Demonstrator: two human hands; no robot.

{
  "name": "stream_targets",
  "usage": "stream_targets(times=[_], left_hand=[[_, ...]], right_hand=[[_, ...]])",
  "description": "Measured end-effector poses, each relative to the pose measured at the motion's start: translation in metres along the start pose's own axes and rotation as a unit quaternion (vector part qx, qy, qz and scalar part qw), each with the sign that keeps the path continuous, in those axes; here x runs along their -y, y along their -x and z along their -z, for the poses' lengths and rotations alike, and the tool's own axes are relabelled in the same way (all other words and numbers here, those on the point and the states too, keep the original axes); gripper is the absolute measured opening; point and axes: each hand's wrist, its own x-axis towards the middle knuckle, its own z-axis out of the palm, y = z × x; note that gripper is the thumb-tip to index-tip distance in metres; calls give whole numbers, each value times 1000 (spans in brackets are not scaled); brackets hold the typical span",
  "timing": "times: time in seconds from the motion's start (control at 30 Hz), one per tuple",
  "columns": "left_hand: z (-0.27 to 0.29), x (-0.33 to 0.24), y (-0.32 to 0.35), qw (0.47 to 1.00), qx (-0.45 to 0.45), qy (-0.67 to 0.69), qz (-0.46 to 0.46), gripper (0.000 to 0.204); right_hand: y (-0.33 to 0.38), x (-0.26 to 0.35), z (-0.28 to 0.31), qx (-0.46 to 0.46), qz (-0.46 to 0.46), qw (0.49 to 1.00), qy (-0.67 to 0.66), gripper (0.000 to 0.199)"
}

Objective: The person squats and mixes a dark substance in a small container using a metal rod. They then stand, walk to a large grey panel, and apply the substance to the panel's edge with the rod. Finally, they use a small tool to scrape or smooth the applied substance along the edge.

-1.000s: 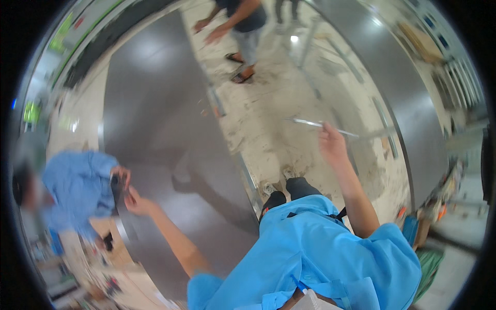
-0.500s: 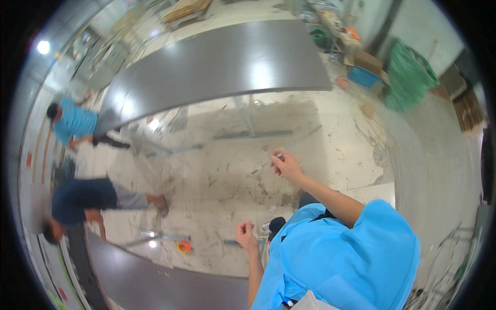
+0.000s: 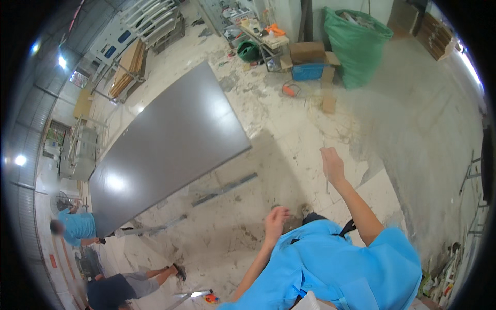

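Note:
My right hand (image 3: 334, 166) is raised ahead of me, closed round a thin stick-like tool (image 3: 326, 187). The tool is too slim and blurred for its kind to show. In front of my body is my left hand (image 3: 277, 224), fingers loosely bent and a little apart, with nothing visible in it. Both hands are above the floor, away from the large flat grey panel (image 3: 170, 139), which rests on metal supports (image 3: 225, 190) ahead to the left.
A person in a blue shirt (image 3: 77, 226) stands by the panel's far left end; another in dark clothes (image 3: 111, 290) is nearer at lower left. At the back are a cluttered bench (image 3: 268, 40), a blue bin (image 3: 308, 71), a green sack (image 3: 356, 49) and an orange item (image 3: 289, 91) on the floor.
My view has turned to the right, so the panel now slants and more of the back wall shows. The second grey panel at lower left has left the view. The stick-like tool stays in my right hand.

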Motion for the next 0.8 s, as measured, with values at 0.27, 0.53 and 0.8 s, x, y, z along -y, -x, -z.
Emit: stream_targets(times=[0.27, 0.53, 0.8], left_hand=[[-145, -121, -211, 958, 220, 84, 164, 35], [-122, -140, -425, 973, 144, 90, 157, 32], [-97, -211, -614, 975, 72, 160, 139, 39]], right_hand=[[-172, -38, -39, 54, 80, 993, 65, 41], [-322, -63, -118, 83, -122, 971, -188, 33], [-429, -22, -148, 314, -305, 775, -455, 23]])
